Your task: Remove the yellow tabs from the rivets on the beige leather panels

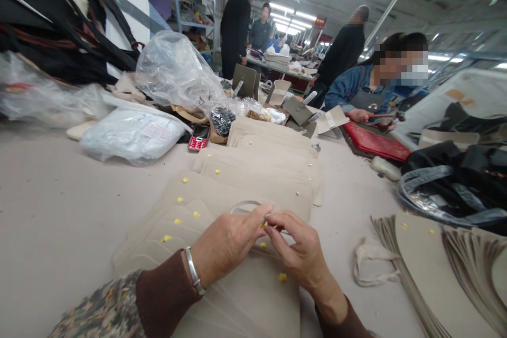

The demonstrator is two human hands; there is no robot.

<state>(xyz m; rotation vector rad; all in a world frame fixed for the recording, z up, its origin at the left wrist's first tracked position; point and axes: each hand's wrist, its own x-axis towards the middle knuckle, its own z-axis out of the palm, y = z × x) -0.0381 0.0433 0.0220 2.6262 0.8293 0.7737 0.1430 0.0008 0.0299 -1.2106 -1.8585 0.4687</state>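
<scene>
Overlapping beige sheets (253, 296), seemingly leather or a similar material, lie fanned out below my hands. Small yellow pieces (282, 277) dot them, and farther sheets carry small metal studs (298, 194). My left hand (227, 243) is closed around a thin pale ring (244, 203) resembling a tape roll; its lower part is hidden by the fingers. Fingertips of my right hand (299, 248) pinch together against the left ones, where a small yellow piece (263, 224) shows. Both hands hover just above the sheets.
A plastic-wrapped packet (134, 134) and a red-keyed phone (198, 138) lie beyond on the left. Stacked beige pieces (431, 274) and black bags (451, 179) occupy the right. Across the table a co-worker (368, 84) holds a hammer (382, 115) above a red pad (370, 142).
</scene>
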